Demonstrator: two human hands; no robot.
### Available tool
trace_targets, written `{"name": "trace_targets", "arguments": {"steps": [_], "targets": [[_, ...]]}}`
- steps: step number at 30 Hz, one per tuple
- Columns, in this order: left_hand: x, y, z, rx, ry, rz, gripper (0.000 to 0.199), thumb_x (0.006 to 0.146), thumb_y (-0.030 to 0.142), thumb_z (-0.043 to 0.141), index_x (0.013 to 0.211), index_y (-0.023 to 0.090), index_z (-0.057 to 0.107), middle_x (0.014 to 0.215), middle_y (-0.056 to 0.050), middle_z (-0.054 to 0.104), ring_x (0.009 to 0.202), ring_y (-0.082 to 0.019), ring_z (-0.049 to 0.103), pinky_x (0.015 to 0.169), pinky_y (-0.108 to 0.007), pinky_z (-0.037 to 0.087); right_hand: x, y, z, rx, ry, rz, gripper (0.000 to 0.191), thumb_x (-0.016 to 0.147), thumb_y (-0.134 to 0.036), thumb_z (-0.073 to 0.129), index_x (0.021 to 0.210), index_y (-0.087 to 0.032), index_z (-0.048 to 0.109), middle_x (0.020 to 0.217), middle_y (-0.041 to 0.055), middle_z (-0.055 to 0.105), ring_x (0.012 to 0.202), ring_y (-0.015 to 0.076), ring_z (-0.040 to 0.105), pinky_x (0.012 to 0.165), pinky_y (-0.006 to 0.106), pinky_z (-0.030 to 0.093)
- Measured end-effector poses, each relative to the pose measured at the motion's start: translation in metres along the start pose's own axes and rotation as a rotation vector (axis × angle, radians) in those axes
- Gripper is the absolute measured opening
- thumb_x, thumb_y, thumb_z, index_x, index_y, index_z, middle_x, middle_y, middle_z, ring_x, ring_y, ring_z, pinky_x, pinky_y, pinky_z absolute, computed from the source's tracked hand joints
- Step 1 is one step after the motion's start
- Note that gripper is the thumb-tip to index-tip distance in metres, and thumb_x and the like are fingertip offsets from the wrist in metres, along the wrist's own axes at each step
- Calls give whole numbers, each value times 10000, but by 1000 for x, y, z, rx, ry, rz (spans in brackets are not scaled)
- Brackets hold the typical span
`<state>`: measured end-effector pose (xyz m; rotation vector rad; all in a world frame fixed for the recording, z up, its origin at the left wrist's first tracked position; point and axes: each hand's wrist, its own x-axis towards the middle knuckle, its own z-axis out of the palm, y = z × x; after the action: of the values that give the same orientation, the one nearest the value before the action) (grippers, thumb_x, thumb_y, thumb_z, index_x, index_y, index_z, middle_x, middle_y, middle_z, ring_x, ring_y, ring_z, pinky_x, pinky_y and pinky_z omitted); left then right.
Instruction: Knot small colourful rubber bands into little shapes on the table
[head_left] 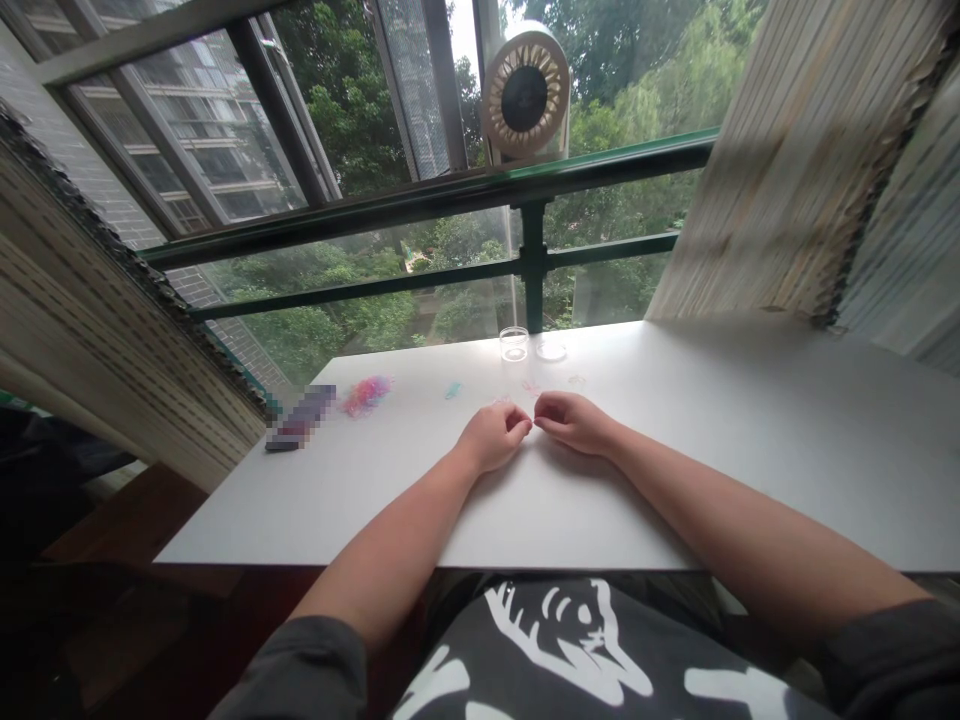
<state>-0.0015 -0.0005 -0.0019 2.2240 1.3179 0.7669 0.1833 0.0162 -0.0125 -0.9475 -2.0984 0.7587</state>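
Left grip (493, 437) and right grip (574, 422) are pinched closed; contents, I cannot tell.

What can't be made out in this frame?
Head view:
- Whatever is between the fingertips of the left hand and right hand: too small, partly hidden by the fingers.
- Pink bits beyond the hands: too small to identify.
- Pile: single pieces blur together.
- Dark item at left: pixelated.
- Table: cut off by the right edge.
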Motion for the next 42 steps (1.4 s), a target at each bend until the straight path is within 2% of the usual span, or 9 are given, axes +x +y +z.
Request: {"name": "trace_targets", "arguments": {"steps": [19, 42], "targets": [[-1, 3, -1, -33, 21, 14, 178, 767, 323, 558, 838, 177, 630, 805, -23, 676, 698, -136, 593, 663, -244, 463, 1, 1, -1, -44, 15, 22, 82, 742, -239, 520, 703, -167, 522, 577, -34, 471, 544, 103, 402, 531, 232, 320], [-1, 2, -1, 1, 7, -1, 188, 776, 337, 542, 824, 180, 635, 796, -22, 668, 707, -142, 580, 633, -242, 444, 1, -1, -2, -76, -18, 45, 121, 749, -269, 525, 689, -164, 535, 573, -31, 479, 539, 100, 394, 523, 229, 312]]}}
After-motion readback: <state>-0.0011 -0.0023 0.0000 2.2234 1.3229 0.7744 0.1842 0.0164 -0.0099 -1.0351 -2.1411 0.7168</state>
